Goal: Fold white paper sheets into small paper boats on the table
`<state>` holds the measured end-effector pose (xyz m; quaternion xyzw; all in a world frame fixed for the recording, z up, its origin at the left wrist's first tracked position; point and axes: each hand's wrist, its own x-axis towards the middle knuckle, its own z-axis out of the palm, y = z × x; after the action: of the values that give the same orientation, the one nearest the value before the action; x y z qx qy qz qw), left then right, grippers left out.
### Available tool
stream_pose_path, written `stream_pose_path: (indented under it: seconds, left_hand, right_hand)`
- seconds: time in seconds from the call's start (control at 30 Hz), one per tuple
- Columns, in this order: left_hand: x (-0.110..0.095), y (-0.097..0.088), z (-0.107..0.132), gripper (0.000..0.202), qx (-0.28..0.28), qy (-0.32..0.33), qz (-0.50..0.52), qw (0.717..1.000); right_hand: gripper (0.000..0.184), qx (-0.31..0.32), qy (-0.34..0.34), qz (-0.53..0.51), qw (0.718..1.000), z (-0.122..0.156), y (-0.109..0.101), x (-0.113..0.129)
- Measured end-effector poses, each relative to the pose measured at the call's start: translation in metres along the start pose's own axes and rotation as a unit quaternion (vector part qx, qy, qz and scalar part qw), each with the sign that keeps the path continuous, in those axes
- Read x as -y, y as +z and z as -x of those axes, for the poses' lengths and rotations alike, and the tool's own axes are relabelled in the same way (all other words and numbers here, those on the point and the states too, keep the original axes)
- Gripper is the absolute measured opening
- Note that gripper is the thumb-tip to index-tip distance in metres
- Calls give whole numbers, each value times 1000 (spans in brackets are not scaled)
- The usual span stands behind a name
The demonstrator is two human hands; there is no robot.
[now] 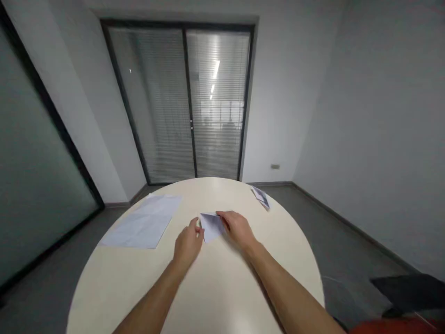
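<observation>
Near the middle of a round cream table (pixel 222 287), a small piece of folded white paper (pixel 210 228) is between my two hands, its upper part raised in a fold. My right hand (pixel 237 228) pinches it by the upper right edge, the thumb hidden under the fingers. At the paper's left edge, my left hand (pixel 188 242) has thumb and fingers curled together against it. How far the left fingertips reach around the edge is hard to make out.
Large white sheets (pixel 142 223) with creases lie on the table's left side. Another folded paper piece (pixel 260 197) rests near the far right rim. A dark flat object (pixel 412 292) is at the lower right, beyond the table. Glass doors with blinds (pixel 219 111) stand behind.
</observation>
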<state>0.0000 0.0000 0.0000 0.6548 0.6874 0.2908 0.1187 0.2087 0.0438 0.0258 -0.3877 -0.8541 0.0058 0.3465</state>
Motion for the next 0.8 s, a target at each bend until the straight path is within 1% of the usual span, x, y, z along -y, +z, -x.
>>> stream_pose_path:
  seconds: [0.1, 0.17, 0.23, 0.3, 0.4, 0.53, 0.6, 0.7, 0.8]
  left_hand:
    - [7, 4, -4, 61, -50, 49, -13, 997]
    - [13, 7, -6, 71, -76, 101, -7, 992]
    - [18, 10, -8, 71, -87, 150, 7, 985]
    - [21, 13, -9, 63, -83, 173, 13, 981]
    - [22, 15, -9, 50, -60, 180, 13, 982]
    - [21, 15, -8, 38, -33, 191, 17, 981]
    - [19, 13, -7, 36, -23, 192, 15, 981]
    - [16, 8, -6, 40, -8, 188, -2, 982]
    - [12, 3, -5, 41, 8, 181, -6, 984]
  right_hand:
    - [32, 20, -24, -25, 999, 2, 1, 6]
    - [32, 36, -37, -40, 998, 3, 2, 10]
    - [32, 56, -48, -50, 996, 4, 3, 12]
    - [33, 79, -53, -54, 994, 4, 3, 14]
    - [38, 113, -50, -63, 990, 6, 3, 15]
    - [45, 136, -30, -93, 986, 8, 3, 13]
    - [51, 143, -17, -109, 984, 9, 3, 12]
    - [57, 157, -5, -129, 979, 11, 3, 11]
    - [50, 165, 7, -139, 976, 11, 3, 11]
